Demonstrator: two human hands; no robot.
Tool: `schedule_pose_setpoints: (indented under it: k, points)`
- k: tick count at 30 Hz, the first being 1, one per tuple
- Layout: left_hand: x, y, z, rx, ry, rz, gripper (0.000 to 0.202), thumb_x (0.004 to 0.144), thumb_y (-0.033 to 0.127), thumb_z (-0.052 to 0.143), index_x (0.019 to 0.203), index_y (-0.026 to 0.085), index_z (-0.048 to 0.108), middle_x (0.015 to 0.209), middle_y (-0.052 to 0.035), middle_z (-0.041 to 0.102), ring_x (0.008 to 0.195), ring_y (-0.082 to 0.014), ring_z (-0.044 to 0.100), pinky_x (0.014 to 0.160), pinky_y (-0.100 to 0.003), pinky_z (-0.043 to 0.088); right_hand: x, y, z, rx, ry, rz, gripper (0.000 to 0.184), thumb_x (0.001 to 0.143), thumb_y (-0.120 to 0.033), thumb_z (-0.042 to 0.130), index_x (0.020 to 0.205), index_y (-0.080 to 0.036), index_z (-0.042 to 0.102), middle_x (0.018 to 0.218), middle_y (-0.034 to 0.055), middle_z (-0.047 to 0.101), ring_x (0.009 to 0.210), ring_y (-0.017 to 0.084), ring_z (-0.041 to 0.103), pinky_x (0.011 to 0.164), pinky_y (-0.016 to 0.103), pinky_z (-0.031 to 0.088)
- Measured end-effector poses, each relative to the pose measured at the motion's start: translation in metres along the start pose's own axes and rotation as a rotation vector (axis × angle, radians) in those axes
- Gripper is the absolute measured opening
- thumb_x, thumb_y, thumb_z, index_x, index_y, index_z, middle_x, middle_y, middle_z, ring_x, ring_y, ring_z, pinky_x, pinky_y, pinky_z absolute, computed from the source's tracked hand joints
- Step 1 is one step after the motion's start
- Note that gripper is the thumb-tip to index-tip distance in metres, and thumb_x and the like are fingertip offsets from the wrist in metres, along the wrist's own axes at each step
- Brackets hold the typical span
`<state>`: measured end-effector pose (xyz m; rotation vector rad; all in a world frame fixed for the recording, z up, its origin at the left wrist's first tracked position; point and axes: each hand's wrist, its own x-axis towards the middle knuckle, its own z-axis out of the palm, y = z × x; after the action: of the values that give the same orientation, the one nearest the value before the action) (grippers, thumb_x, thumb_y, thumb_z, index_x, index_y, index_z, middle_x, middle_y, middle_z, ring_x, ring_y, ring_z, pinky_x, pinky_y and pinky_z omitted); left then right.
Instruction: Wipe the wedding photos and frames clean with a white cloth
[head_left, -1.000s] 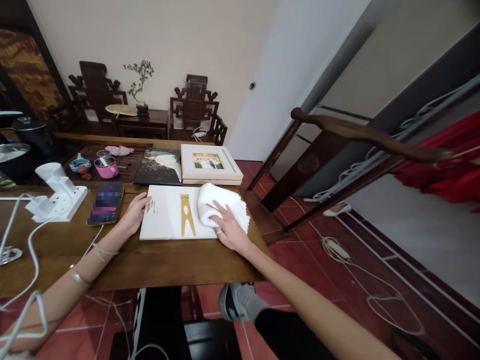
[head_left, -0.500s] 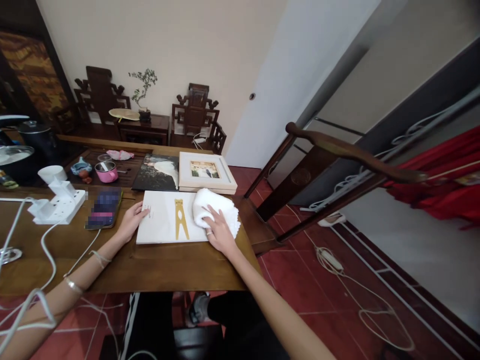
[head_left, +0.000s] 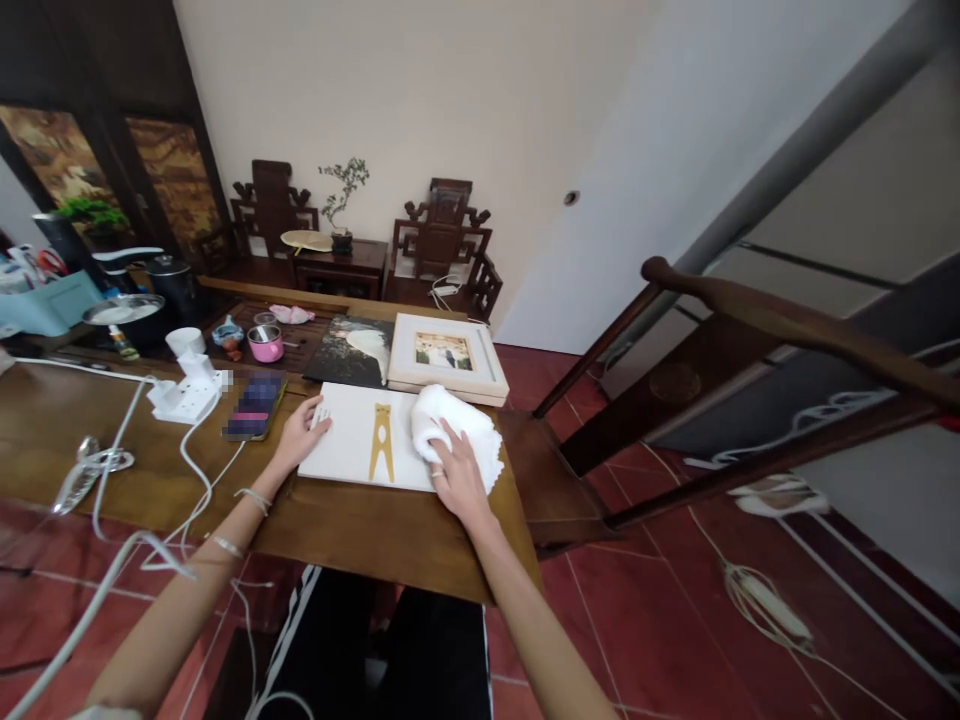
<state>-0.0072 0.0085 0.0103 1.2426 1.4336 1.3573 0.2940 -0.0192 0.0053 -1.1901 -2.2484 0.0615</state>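
My left hand (head_left: 304, 432) grips the left edge of a flat white board (head_left: 349, 440) lying on the wooden table. A gold, long-legged animal figure (head_left: 382, 440) shows on the board; I cannot tell if it is printed or a separate piece. On the board's right part, my right hand (head_left: 459, 475) is closed on a bunched white towel (head_left: 446, 405) with a scalloped edge. The towel covers the board's right end. Just behind the board are a framed picture (head_left: 487, 365) and a dark photo panel (head_left: 349, 345) with a white figure.
Left of the board lie a phone (head_left: 255, 408), a white power strip (head_left: 196, 395) and looping white cables. A pink cup (head_left: 265, 344), a pot (head_left: 124, 310) and a blue bin (head_left: 56, 305) stand farther back. A wooden chair (head_left: 675, 375) is at the right, beside the table (head_left: 360, 530).
My view has swung left, so the scene sits farther right and the blue bin has come into sight. Both hands keep their places on the board and towel.
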Motion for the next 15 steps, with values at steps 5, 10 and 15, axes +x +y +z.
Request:
schedule_pose_setpoints:
  k: [5,10,15]
  points:
    - [0.001,-0.005,-0.002,0.070,0.018,0.031,0.044,0.067,0.029,0.071,0.108,0.014,0.065,0.117,-0.0114,0.067,0.103,-0.0241,0.062,0.091,-0.034,0.047,0.000,-0.011,-0.001,0.027,-0.020,-0.112,0.018,0.089,-0.022,0.048,0.102,-0.015,0.059,0.149,0.0189,0.039,0.144,0.031,0.021,0.113,0.060,0.020]
    - [0.003,-0.004,-0.003,0.072,-0.005,0.003,0.039,0.067,0.035,0.070,0.099,0.013,0.070,0.097,-0.0078,0.071,0.080,-0.0210,0.064,0.076,-0.032,0.048,0.001,-0.018,-0.005,0.026,-0.063,-0.190,0.027,0.084,-0.041,0.063,0.095,-0.017,0.059,0.151,0.0195,0.036,0.144,0.034,0.019,0.114,0.062,0.017]
    - [-0.008,0.010,-0.011,-0.021,-0.006,-0.036,0.044,0.072,0.044,0.067,0.102,0.011,0.072,0.106,-0.0113,0.071,0.095,-0.0258,0.063,0.080,-0.031,0.047,-0.002,-0.025,-0.007,0.031,-0.069,-0.261,0.012,0.083,-0.026,0.062,0.089,-0.018,0.056,0.150,0.0203,0.037,0.143,0.034,0.023,0.113,0.062,0.022]
